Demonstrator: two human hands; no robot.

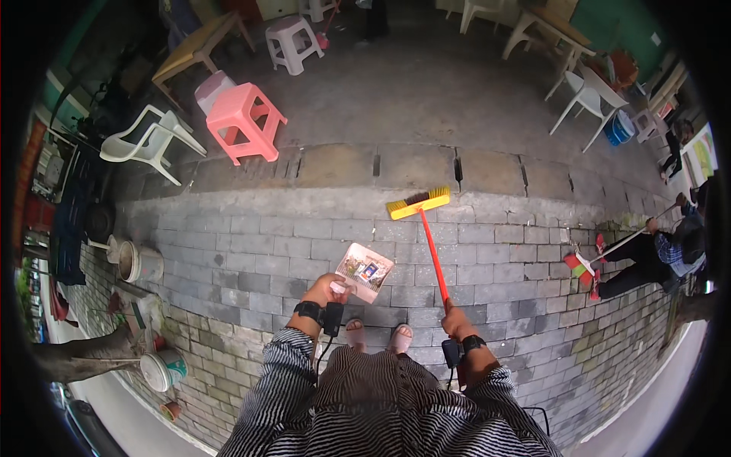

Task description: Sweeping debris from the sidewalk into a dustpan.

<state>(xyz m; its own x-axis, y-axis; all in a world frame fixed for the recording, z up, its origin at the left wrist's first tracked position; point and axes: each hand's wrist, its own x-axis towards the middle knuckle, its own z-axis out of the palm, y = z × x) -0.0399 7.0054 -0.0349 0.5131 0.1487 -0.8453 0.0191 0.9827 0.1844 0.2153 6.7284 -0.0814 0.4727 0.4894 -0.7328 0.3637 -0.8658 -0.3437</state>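
My left hand (329, 289) is closed around the handle of a pale pink dustpan (381, 258). Litter (365, 272) lies in the pan, among it a small blue and white packet. My right hand (457, 323) grips the red stick of a broom (435, 257). Its yellow head (420, 204), with yellow and dark bristles pointing away from me, is ahead and to the right of the dustpan, apart from it. Small pale specks are scattered on the grey paving near the stick. Each wrist wears a black strap with a small black box.
Ahead on the left are a pink plastic stool (246, 121) and a white plastic chair (149, 140). Buckets (149, 263) stand at the left, near a tree trunk (85, 355). At the right, another person (639, 260) holds a broom with a red and green head.
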